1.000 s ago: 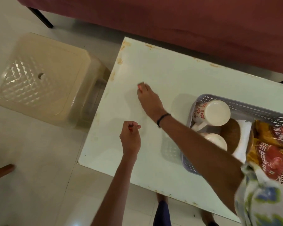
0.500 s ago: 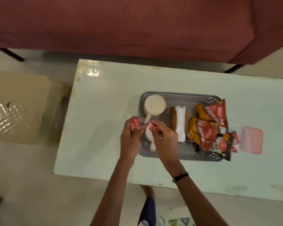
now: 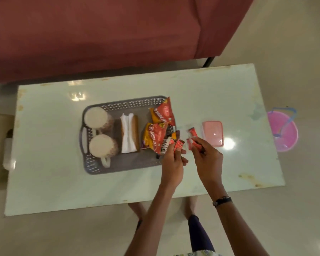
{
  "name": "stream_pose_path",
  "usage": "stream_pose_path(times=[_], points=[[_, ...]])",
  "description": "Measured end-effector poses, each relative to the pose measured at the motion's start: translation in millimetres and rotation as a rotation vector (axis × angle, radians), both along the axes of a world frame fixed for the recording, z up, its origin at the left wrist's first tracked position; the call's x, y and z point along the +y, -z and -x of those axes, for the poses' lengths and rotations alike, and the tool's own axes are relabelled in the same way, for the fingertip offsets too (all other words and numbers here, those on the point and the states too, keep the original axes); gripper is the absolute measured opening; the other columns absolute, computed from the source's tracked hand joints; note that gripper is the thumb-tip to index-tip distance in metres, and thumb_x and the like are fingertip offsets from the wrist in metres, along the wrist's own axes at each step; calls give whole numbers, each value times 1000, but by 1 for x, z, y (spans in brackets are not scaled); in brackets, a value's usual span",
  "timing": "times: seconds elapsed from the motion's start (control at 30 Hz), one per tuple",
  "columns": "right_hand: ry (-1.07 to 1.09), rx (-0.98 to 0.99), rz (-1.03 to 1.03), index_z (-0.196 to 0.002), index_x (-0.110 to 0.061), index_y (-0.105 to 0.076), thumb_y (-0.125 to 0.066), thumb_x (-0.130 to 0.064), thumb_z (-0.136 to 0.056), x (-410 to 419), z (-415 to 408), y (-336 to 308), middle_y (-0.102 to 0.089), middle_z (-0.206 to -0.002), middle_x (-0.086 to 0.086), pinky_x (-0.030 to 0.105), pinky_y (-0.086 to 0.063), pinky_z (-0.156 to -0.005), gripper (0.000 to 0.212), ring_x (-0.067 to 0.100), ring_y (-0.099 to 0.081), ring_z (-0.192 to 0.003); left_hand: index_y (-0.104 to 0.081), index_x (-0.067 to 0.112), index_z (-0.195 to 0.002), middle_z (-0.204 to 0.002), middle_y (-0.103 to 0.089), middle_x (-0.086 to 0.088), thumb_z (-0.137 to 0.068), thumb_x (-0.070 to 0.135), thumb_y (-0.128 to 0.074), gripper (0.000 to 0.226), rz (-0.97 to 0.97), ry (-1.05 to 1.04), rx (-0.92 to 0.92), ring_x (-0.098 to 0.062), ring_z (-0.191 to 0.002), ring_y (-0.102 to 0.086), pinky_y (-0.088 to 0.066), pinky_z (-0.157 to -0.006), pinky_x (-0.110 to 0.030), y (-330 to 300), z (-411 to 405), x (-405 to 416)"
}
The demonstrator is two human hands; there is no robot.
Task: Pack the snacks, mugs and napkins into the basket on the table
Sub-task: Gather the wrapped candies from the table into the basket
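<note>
A grey perforated basket [image 3: 122, 166] sits on the pale table [image 3: 63, 182]. It holds two white mugs [image 3: 96, 117] [image 3: 102, 145] at its left end, white napkins [image 3: 127, 134] in the middle and red-and-yellow snack bags [image 3: 154, 138] [image 3: 163, 112] at its right end. My left hand [image 3: 173, 163] is at the basket's right edge, shut on a small red sachet [image 3: 177, 145]. My right hand [image 3: 207, 159], just right of it, pinches a second small red sachet [image 3: 191, 143]. Another small red sachet [image 3: 192, 132] lies on the table just above my right hand.
A pink lidded box [image 3: 212, 133] lies on the table right of my hands. A pink bucket [image 3: 283, 132] stands on the floor past the table's right end. A maroon sofa [image 3: 100, 34] runs along the far side. My feet [image 3: 137, 209] show under the near edge.
The view has swung right. Both hands moved from the basket's left end, by the mugs, to its right end, each still holding a small red sachet.
</note>
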State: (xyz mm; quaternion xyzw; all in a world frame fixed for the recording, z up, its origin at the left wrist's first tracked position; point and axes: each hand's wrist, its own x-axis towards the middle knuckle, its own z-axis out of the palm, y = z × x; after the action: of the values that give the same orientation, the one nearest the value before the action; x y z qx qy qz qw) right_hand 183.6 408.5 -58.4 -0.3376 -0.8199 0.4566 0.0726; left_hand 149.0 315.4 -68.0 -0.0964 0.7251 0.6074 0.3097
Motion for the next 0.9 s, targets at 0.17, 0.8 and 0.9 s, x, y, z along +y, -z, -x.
stream_pose_path(times=[0.17,0.8,0.9], points=[[28,-61,44,-110,-12,-68,-62,-15,-90,47,-27,10,-68,-77,0,-1,-43,-58,22,0,-59,-61,-58,8,-104,-75,-63,-4,-99,16,-37,23,166,38,5,-9,-52,-57,-43,-46,-12,8,-23,53],[-103,-80,135,-105,-10,-69,-58,-9,-91,103,-23,41,-58,-64,-6,6,-37,-49,18,2,-49,-52,-49,14,-123,-122,-64,-11,-95,29,-36,35,578,3,99,-30,-96,-69,-55,-85,-49,47,-29,99],[-133,-65,111,-105,-10,-68,-57,-7,-91,98,-8,42,-58,-63,-2,10,-38,-48,18,7,-44,-47,-51,12,-123,-128,-61,-8,-94,19,-39,32,560,-17,112,-27,-102,-68,-54,-89,-47,42,-32,94]])
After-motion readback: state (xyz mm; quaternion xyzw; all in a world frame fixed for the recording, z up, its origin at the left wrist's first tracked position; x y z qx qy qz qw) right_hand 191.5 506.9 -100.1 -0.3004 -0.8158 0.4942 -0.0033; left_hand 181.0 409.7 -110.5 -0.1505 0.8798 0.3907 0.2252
